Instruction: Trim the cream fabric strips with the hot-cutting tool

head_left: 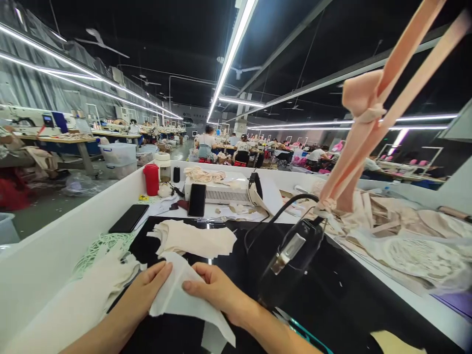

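Between my two hands hangs a white cut fabric piece (184, 295), held above a glossy black work surface (169, 334). My left hand (153, 282) pinches its left edge, thumb on top. On its right side, my right hand (212, 287) grips it between thumb and fingers. Just beyond lies a stack of cream fabric pieces (195, 239). More white fabric (81, 295) is piled beside my left forearm, next to a tangle of pale green cord (105, 246).
A dark clamp-like device (295, 255) with peach fabric straps (363, 118) tied above stands right of my hands. Teal-handled scissors (306, 337) lie near my right forearm. Phones (197, 199), a red cup (151, 179) and a white box (221, 191) sit behind. Beige fabric (405, 216) heaps right.
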A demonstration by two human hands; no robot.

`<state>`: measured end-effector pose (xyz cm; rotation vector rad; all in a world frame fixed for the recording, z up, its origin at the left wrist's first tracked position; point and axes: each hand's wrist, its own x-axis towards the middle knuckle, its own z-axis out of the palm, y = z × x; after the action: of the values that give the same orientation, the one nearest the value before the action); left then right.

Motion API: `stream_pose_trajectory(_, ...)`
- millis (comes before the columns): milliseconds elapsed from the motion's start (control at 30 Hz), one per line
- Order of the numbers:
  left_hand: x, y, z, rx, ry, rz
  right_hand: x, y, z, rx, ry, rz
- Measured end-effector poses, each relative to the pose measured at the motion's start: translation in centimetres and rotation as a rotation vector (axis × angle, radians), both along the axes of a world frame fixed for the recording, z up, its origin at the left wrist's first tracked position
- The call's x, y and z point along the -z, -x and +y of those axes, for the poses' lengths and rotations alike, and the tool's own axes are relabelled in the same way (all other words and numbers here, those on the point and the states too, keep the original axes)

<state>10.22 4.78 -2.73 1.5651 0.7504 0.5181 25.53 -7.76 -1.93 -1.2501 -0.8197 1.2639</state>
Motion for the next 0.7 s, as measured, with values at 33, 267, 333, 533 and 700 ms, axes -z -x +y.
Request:
stream_pose_trajectory(33,-0.3,-0.4,0.5,-0.005,-0.044,0.021,0.1,-0.4,0.2,0.015,-0.017,-0.012)
stream_pose_trajectory(267,-3.7,-4.2,5.9,-0.007,-0.406,0.113,-1.0,-5.7,2.2,0.269,-0.071,-0.309)
stream_pose_trajectory(333,-4.2,-5.4,7.5,-0.033,-0.452,0.118,-1.2,-7.9,2.9,0.347,-0.084,-0.376)
stream_pose_trajectory(533,-2.9,-7.0,10.3,-0.055,-0.504,0.168,0.6,-12.2,4.7,0.491,-0.06,-0.55)
stream_pose_trajectory(700,-1.3,-7.1,11.1,-0.008,-0.444,0.211,2.6,-13.0,5.2,0.5,-0.045,-0.67)
